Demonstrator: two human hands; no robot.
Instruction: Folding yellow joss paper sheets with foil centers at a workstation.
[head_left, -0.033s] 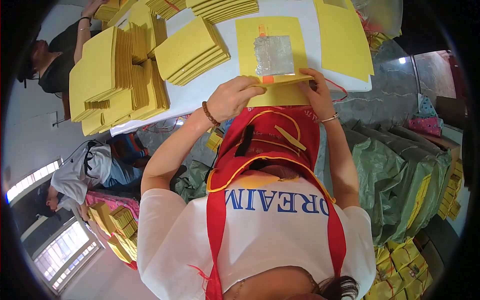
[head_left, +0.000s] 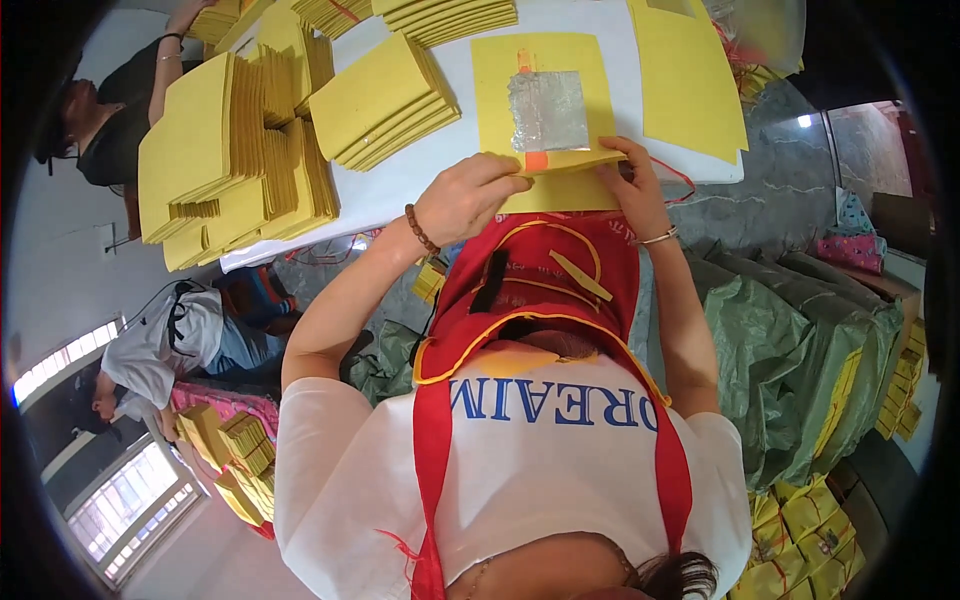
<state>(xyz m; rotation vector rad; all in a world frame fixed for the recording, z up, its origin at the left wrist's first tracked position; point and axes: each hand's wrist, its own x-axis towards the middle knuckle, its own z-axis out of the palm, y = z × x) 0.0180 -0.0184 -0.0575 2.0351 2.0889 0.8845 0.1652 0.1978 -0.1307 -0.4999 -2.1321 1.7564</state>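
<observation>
At the table's near edge lies a sheet of yellow paper (head_left: 492,95) with a silver foil square (head_left: 550,110) and small orange marks on it. Its near part is lifted into a fold. My left hand (head_left: 468,200) pinches the fold's left end, wearing a beaded bracelet on the wrist. The fold's right end is between the thumb and fingers of my right hand (head_left: 634,185). Under the fold, more yellow paper (head_left: 560,193) hangs over the edge by my red apron (head_left: 540,265).
Folded yellow paper stacks (head_left: 385,100) crowd the left of the white table (head_left: 455,150). Flat yellow sheets (head_left: 690,80) lie to the right, near a red string (head_left: 680,180). Green plastic-wrapped bundles (head_left: 770,350) stand at right. Two people (head_left: 130,90) are at left.
</observation>
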